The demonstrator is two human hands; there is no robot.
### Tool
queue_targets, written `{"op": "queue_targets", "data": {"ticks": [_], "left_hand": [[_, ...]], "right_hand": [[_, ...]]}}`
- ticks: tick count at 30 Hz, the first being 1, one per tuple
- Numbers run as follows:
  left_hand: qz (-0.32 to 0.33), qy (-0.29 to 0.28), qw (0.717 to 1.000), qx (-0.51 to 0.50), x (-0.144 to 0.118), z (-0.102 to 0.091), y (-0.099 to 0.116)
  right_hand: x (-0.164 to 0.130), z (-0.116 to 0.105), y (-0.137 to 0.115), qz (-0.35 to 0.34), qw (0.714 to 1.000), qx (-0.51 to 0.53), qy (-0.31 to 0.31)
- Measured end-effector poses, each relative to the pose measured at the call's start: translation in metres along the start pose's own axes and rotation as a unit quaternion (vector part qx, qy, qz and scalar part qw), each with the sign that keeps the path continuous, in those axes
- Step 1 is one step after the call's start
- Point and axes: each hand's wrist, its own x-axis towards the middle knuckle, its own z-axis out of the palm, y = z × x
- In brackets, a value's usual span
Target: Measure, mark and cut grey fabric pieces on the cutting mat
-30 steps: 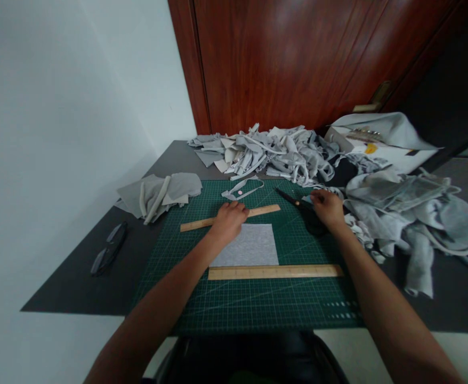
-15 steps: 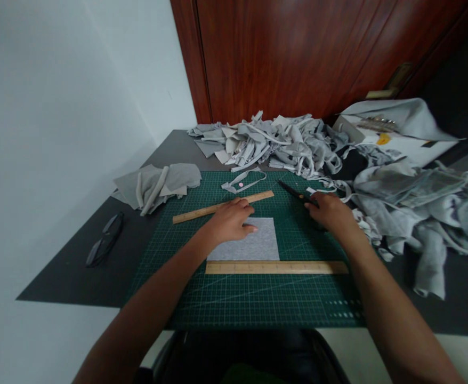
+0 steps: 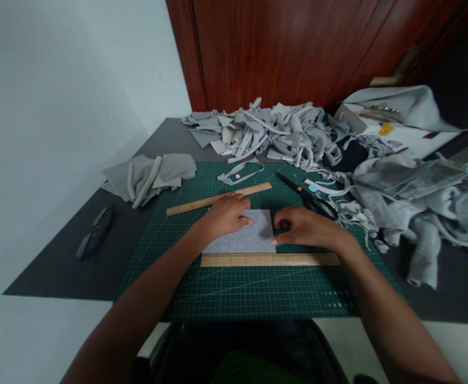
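A grey rectangle of fabric (image 3: 256,234) lies flat on the green cutting mat (image 3: 237,293). My left hand (image 3: 229,214) rests over its upper left part, fingers stretched out and thumb apart. At the fabric's right edge is my right hand (image 3: 298,226), empty, with curled fingers and thumb held apart. One wooden ruler (image 3: 269,260) runs along the fabric's lower edge; another wooden ruler (image 3: 190,205) lies slanted behind my left hand. Black scissors (image 3: 304,194) lie on the mat beyond my right hand.
Piles of grey fabric scraps (image 3: 253,133) fill the back. More grey cloth (image 3: 410,192) lies at right, near a white box (image 3: 413,140). Folded cloth (image 3: 150,176) and eyeglasses (image 3: 96,232) are at left. A thin fabric loop (image 3: 253,172) sits on the mat.
My right hand has let go of the scissors, leaving them on the mat, and moved left to the fabric's right edge. My left hand stays on the fabric. The view has shifted slightly.
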Motion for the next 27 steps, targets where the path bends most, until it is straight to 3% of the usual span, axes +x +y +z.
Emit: {"op": "queue_targets", "data": {"ticks": [3,8,12,21,27], "left_hand": [[-0.024,-0.002,1.000,-0.018,0.000,0.001,-0.002],[-0.120,-0.022,0.992,-0.045,-0.002,-0.006,-0.005],[-0.157,-0.032,0.986,-0.054,-0.003,-0.012,-0.010],[-0.232,-0.036,0.970,-0.060,-0.013,-0.017,-0.028],[-0.265,-0.080,0.957,-0.081,-0.019,-0.024,-0.047]], "right_hand": [[-0.006,0.012,-0.021,-0.023,0.997,-0.022,-0.069],[-0.011,0.022,-0.034,-0.032,0.993,-0.075,-0.085],[-0.012,0.026,-0.035,-0.031,0.991,-0.057,-0.115],[-0.017,0.025,-0.034,0.042,0.992,0.001,-0.123],[-0.010,0.013,-0.010,0.024,0.984,0.087,-0.151]]}}
